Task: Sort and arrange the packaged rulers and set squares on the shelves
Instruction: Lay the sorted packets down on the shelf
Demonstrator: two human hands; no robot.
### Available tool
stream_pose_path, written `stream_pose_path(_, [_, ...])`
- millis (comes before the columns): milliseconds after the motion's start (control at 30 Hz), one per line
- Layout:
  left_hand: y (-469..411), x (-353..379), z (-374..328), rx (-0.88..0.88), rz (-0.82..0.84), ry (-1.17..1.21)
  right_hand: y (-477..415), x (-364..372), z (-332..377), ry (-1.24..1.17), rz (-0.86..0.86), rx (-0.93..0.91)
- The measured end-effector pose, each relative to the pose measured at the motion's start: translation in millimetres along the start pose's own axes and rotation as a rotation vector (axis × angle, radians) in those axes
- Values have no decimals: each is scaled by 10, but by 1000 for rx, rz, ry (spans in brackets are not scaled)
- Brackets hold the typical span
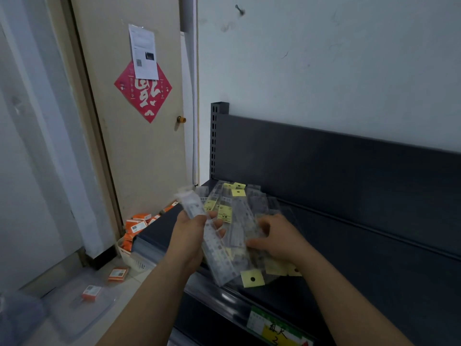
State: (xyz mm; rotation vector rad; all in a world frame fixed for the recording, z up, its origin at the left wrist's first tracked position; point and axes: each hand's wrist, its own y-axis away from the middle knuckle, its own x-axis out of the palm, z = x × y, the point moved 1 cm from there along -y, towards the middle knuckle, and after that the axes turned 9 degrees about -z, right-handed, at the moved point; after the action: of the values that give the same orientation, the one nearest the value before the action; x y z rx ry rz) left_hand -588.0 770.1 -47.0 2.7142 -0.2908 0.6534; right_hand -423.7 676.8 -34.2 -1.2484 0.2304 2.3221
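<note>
L hand (pixel 189 233) grips a bundle of packaged rulers (pixel 217 250), fingers wrapped round its middle, held above the near-left corner of the shelf. The bundle runs from far-left, its top end up toward the door, to near-right, its low end over the pile. R hand (pixel 277 236) is just right of it, down on the pile of packaged rulers (pixel 237 208), w/ fingers curled over the top pkts and thumb against their near edge, pinching them. The pile lies loose at the left end of the dark shelf (pixel 374 245), clear sleeves crossing at all angles. Yellow header tags (pixel 252 278) w/ punched holes show at its far and near ends. The shelf's near edge carries a green-yellow price label (pixel 279 330). On the floor left of the shelf, a white basket (pixel 139 264) holds orange boxes (pixel 134 226); nearer, a clear lid (pixel 74 318) has another on it. Far left: beige door (pixel 139 158) w/ red diamond paper (pixel 143 101), white sheet (pixel 144 52) over its top corner, brass knob (pixel 181 119).
</note>
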Motion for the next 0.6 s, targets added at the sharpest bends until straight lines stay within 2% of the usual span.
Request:
stream_pose_path(233, [86, 59, -29, -66, 77, -18, 11, -174, -72, -398, -119, 225])
stream_pose_path(400, [144, 191, -31, -110, 163, -21, 95, -288, -12, -799, -13, 285])
stream_pose_path(500, [205, 308, -16, -61, 274, -39, 140, -298, 38, -811, 72, 245])
stream_pose_path(600, [184, 383, 41, -8, 266, -128, 160, -273, 49, -749, 131, 187])
